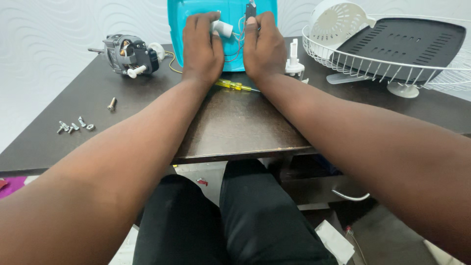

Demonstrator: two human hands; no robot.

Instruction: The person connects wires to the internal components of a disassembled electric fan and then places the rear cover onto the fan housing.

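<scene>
Head camera is showing the left hand (pixel 202 46) pinching a small white plastic cylinder (pixel 223 28) and the right hand (pixel 265 46) gripping a black switch part (pixel 250 10) against the turquoise plastic housing (pixel 177 29) on the dark desk (pixel 235 122), where tugging risks snapping the thin wires (pixel 237 41).

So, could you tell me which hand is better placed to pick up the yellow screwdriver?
Probably the right hand: the yellow screwdriver points its tip under that wrist, while the left hand pinches a white cylinder.
</scene>
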